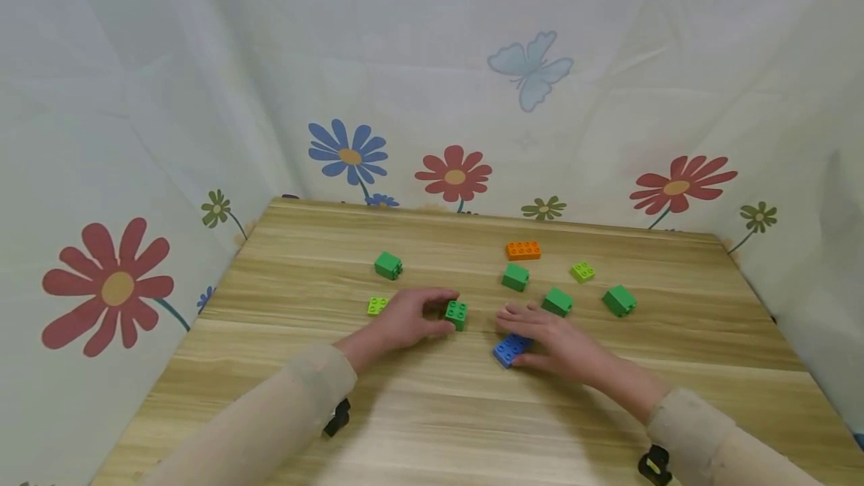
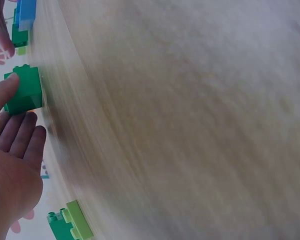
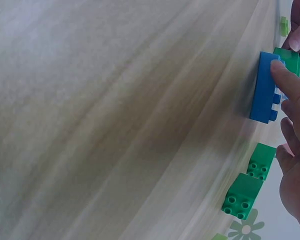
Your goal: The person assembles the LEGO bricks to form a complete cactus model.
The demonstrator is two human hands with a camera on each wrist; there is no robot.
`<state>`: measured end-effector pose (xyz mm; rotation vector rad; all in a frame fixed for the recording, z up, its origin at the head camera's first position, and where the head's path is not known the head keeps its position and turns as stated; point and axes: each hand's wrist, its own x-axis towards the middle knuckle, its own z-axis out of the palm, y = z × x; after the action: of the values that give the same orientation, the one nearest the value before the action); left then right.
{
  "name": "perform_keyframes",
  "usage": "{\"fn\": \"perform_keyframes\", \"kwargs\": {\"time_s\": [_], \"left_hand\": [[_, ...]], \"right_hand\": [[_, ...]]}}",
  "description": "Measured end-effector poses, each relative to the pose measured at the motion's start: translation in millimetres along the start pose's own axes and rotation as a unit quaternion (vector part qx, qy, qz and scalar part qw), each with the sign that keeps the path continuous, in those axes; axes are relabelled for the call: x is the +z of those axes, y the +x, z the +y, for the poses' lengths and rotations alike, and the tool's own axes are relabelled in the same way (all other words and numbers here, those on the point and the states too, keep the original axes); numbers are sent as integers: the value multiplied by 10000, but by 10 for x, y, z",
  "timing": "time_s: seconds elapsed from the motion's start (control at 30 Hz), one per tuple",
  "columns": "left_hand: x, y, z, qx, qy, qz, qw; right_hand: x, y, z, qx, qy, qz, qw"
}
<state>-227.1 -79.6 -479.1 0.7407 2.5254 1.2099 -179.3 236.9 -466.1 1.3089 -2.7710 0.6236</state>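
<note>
My left hand point(image 1: 405, 319) holds a green building block point(image 1: 456, 314), studs up, between thumb and fingers near the middle of the table. In the left wrist view, the thumb lies against the side of this green block point(image 2: 27, 90). To its right, my right hand point(image 1: 563, 340) reaches over a long blue building block point(image 1: 506, 352) and grips it, covering its far end. The right wrist view shows the thumb on the blue block point(image 3: 262, 90), with its studs turned toward the hand. Next to the left hand is a lime block point(image 1: 376, 307), partly hidden by it.
On the wooden table point(image 1: 432, 411), green blocks lie at the back left point(image 1: 388, 265) and beyond the right hand point(image 1: 516, 277). An orange block point(image 1: 523, 250) and a lime block point(image 1: 583, 271) lie farther back. A flowered curtain point(image 1: 405, 58) surrounds the table.
</note>
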Motion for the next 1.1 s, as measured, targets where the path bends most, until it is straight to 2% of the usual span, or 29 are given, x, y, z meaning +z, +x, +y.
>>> {"fn": "perform_keyframes", "kwargs": {"time_s": [0.17, 0.3, 0.47, 0.8, 0.93, 1.1], "left_hand": [[21, -10, 7, -112, -455, 166, 9988], [39, -24, 2, -115, -583, 302, 9978], [58, -44, 18, -79, -513, 422, 9978], [92, -38, 41, -106, -238, 490, 9985], [87, -40, 50, -130, -212, 484, 9985], [86, -33, 45, -137, -209, 475, 9986]], "right_hand": [[21, 9, -13, 164, 19, -52, 9998], [33, 12, -14, 201, 52, -77, 9998], [52, 5, -10, 155, 15, -14, 9999], [101, 40, -5, -179, 6, 310, 9994], [115, 46, -12, -84, -2, 362, 9993], [124, 54, -29, 230, 128, 409, 9988]]}}
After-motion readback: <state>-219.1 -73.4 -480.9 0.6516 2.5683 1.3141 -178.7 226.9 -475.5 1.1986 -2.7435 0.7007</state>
